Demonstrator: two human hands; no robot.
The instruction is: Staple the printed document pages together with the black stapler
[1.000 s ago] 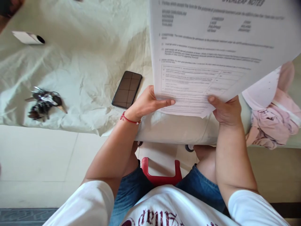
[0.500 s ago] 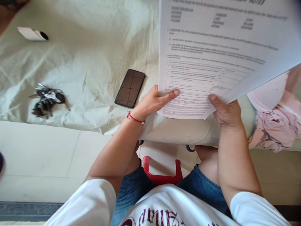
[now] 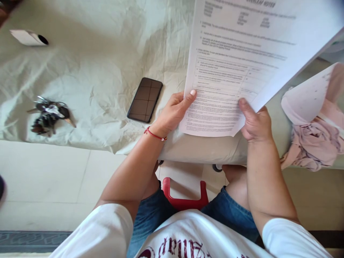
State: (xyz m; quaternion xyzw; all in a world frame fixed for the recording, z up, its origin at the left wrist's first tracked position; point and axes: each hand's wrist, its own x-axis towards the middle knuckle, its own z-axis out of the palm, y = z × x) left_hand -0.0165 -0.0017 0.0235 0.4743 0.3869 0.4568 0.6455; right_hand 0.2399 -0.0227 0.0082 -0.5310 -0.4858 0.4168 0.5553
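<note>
Wrinkled cream cloth covers the tabletop [image 3: 107,53] in front of us. At its far left lies a small white box with a black end [image 3: 27,37], and nearer to us a bunch of keys [image 3: 49,115]. A dark phone [image 3: 145,100] lies face up, just beside our left hand [image 3: 174,113]. That hand is closed on the left edge of the printed sheets [image 3: 242,53], thumb on top and fingers behind. We hold the sheets up over the near edge of the tabletop, tilted to the right. Our right hand [image 3: 254,123] grips their lower right edge, thumb pressed on the front page. Further right a crumpled pink garment [image 3: 314,143] lies on the cloth. Below, between our knees, shows a red stool [image 3: 185,199].
</note>
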